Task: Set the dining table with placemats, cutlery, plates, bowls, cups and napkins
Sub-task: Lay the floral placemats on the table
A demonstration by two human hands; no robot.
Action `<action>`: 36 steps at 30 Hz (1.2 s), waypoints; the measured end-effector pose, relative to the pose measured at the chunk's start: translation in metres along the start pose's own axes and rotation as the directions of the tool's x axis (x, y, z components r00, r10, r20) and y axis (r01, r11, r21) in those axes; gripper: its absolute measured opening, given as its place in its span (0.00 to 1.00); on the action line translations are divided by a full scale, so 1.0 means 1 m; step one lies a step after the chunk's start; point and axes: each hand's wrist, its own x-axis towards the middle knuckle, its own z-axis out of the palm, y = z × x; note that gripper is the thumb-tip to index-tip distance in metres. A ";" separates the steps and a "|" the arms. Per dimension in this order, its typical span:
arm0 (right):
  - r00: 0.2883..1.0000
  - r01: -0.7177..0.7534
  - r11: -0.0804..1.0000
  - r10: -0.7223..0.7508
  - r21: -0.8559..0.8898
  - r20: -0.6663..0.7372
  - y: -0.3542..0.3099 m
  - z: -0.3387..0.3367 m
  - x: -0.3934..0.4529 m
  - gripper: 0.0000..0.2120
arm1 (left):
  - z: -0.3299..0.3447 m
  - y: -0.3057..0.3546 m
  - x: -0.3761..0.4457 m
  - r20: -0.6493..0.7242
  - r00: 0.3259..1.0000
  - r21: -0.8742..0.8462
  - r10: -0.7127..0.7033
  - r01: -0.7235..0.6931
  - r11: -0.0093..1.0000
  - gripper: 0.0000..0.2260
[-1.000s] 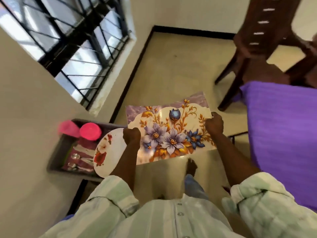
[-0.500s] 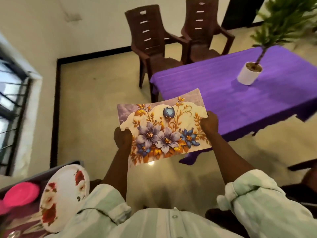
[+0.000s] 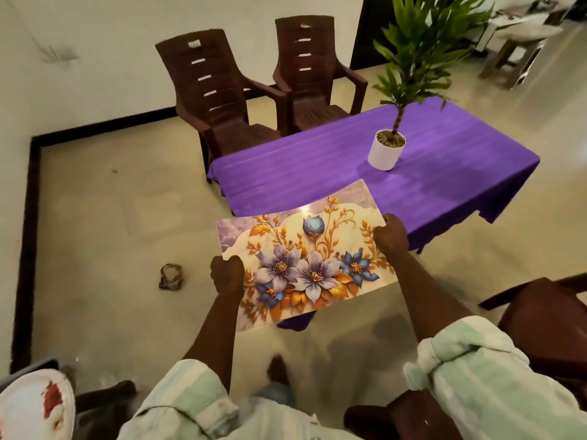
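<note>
The left hand (image 3: 227, 277) grips the short edge of a glossy rectangular floral placemat (image 3: 305, 255), fingers curled round it; the right hand (image 3: 391, 238) pinches the opposite edge, apparently thumb on top. Best lowered flat, square to the purple-clothed table's (image 3: 317, 166) near edge, well apart from the white potted plant (image 3: 386, 149).

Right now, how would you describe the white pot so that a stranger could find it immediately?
Look at the table with the purple cloth. The white pot stands on it, toward its far right end. It is the only object resting on the cloth, round and plain, with a tall green plant growing from it.
</note>
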 end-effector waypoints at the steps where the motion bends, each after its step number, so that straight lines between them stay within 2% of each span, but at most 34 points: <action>1: 1.000 0.019 1.000 -0.019 0.002 0.003 -0.003 -0.005 0.016 0.13 | 0.010 0.007 0.008 0.006 1.000 -0.016 -0.003 0.003 1.000 0.20; 4: 0.997 0.083 0.997 -0.083 0.011 0.011 -0.011 -0.012 0.067 0.10 | 0.047 0.031 0.036 0.039 0.999 -0.060 -0.013 0.016 0.998 0.22; 7: 0.996 0.078 0.997 -0.078 0.018 0.032 -0.023 -0.013 0.103 0.06 | 0.079 0.049 0.055 0.050 0.998 -0.036 -0.028 0.030 0.999 0.22; 16: 0.990 0.080 0.994 -0.071 -0.075 0.124 -0.031 0.004 0.174 0.09 | 0.120 0.046 0.070 0.038 0.990 -0.021 -0.137 0.138 0.990 0.22; 21: 0.970 0.043 0.997 -0.026 -0.062 0.243 -0.010 0.022 0.209 0.08 | 0.130 0.037 0.057 0.021 0.982 -0.050 -0.188 0.188 0.981 0.19; 25: 0.953 0.024 0.998 -0.004 -0.061 0.302 0.020 0.038 0.242 0.10 | 0.141 0.030 0.036 -0.025 0.991 -0.085 -0.133 0.130 0.988 0.22; 29: 0.934 0.055 0.996 -0.028 -0.066 0.357 0.031 0.039 0.269 0.08 | 0.152 0.026 0.016 -0.081 0.988 -0.082 -0.129 0.122 0.989 0.13; 34: 0.916 0.065 0.997 -0.046 -0.035 0.398 0.040 0.040 0.280 0.06 | 0.164 0.030 -0.003 -0.220 0.959 0.004 -0.180 0.186 0.983 0.08; 36: 0.919 0.057 0.998 -0.046 -0.017 0.391 0.036 0.040 0.278 0.06 | 0.166 0.034 -0.009 -0.241 0.952 0.100 -0.187 0.216 0.971 0.10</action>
